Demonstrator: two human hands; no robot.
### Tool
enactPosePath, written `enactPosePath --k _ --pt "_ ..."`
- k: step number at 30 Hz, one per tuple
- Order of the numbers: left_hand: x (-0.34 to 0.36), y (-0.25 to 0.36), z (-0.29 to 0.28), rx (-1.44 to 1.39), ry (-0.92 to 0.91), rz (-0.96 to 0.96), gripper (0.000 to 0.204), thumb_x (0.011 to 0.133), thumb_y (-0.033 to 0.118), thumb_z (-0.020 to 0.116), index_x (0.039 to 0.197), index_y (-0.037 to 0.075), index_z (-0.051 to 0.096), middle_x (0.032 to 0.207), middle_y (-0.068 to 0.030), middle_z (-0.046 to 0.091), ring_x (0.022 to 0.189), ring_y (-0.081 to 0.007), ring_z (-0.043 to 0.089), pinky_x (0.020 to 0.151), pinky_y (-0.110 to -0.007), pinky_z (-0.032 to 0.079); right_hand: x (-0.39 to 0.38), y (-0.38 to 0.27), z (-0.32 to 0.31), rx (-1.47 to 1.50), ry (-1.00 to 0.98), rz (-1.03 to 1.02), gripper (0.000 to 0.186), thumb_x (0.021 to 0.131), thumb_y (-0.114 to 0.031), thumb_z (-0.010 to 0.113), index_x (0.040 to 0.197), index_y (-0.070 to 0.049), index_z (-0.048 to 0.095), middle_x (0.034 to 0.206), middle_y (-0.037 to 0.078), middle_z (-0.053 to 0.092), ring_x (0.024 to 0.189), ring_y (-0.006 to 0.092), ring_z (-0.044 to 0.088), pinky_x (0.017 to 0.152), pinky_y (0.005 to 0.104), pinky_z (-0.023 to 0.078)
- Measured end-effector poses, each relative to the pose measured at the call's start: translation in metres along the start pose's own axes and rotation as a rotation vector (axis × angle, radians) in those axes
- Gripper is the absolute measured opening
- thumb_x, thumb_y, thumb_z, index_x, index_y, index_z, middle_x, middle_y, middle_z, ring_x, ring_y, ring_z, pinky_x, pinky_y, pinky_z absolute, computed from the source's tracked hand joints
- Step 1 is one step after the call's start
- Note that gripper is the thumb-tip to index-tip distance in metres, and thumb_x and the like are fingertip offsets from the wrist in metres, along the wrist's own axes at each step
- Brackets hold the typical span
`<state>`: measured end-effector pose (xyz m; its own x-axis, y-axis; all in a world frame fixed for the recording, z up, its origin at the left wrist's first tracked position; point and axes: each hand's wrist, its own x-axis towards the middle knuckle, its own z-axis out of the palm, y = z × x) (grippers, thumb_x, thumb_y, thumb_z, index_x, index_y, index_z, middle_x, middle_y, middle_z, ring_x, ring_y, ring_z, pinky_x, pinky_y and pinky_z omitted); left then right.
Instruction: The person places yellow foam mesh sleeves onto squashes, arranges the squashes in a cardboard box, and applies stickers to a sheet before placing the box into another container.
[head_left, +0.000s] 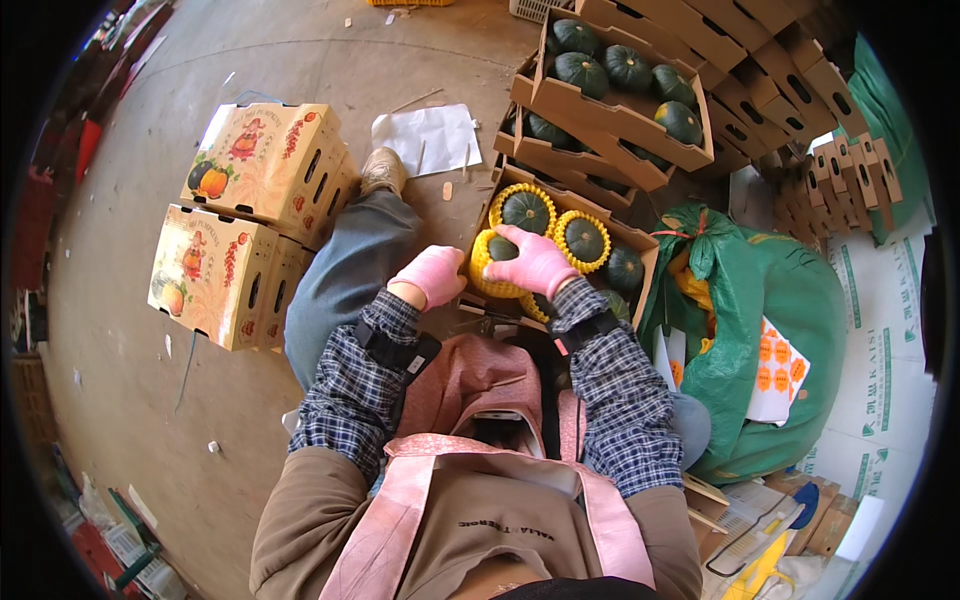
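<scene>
My right hand [535, 264], in a pink glove, grips a dark green pumpkin [501, 249] wrapped in a yellow foam net, with thumb and fingers spread over it. My left hand [432, 276], gloved the same way, is closed just left of that pumpkin; its curled fingers hide whatever they may hold. Two more netted pumpkins, one behind [526, 211] and one to the right [582, 240], sit in the open cardboard box [643, 262] in front of me. A bare pumpkin [625, 269] lies at the box's right side. Another yellow net [537, 306] shows partly beneath my right wrist.
Open boxes of bare pumpkins [628, 68] are stacked beyond, beside piled cardboard trays [760, 90]. A green sack [775, 290] with yellow nets and a sheet of orange stickers [777, 372] stands right. Two closed printed boxes [250, 165] are stacked left. White paper [427, 138] lies on the floor.
</scene>
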<state>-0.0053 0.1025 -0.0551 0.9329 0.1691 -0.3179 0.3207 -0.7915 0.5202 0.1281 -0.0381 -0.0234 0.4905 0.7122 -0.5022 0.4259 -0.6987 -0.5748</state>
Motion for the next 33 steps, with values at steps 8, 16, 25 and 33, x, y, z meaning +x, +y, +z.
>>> enactPosePath --k 8,16,25,33 --pt "0.009 0.007 0.002 0.063 0.011 -0.015 0.02 0.075 0.016 0.059 0.081 -0.001 0.067 0.082 -0.0233 0.064 0.081 -0.0387 0.063 0.075 -0.044 0.051 -0.012 -0.02 0.028 -0.43 0.077 0.095 0.073 0.077 -0.057 0.063 0.138 -0.027 0.038 0.118 0.02 0.056 0.108 0.0336 0.056 0.104 0.0609 0.023" --pt "0.008 0.085 -0.006 0.208 0.471 0.177 0.064 0.065 0.026 0.077 0.122 0.009 0.052 0.114 -0.0126 0.054 0.108 -0.0319 0.051 0.092 -0.044 0.041 -0.104 0.099 -0.113 0.393 0.414 -0.245 0.032 0.093 -0.017 0.049 0.121 -0.003 0.057 0.104 0.008 0.066 0.093 0.0175 0.062 0.082 0.0261 0.048" --pt "0.041 0.197 0.092 0.21 0.122 0.385 0.067 0.068 0.042 0.072 0.127 0.019 0.048 0.109 -0.0145 0.054 0.106 -0.0318 0.053 0.101 -0.069 0.019 -0.129 0.301 -0.11 -0.993 -0.217 0.423 0.023 0.079 -0.017 0.061 0.095 -0.003 0.068 0.104 0.018 0.066 0.098 0.0308 0.064 0.086 0.0393 0.052" --pt "0.059 0.203 0.074 0.295 -0.11 0.262 0.08 0.06 0.058 0.071 0.123 0.014 0.048 0.099 -0.018 0.06 0.102 -0.0352 0.057 0.1 -0.074 0.007 -0.076 0.267 -0.1 -0.292 0.654 0.753 0.034 0.084 -0.016 0.049 0.118 -0.014 0.053 0.098 0.021 0.064 0.096 0.0362 0.063 0.079 0.0473 0.052"
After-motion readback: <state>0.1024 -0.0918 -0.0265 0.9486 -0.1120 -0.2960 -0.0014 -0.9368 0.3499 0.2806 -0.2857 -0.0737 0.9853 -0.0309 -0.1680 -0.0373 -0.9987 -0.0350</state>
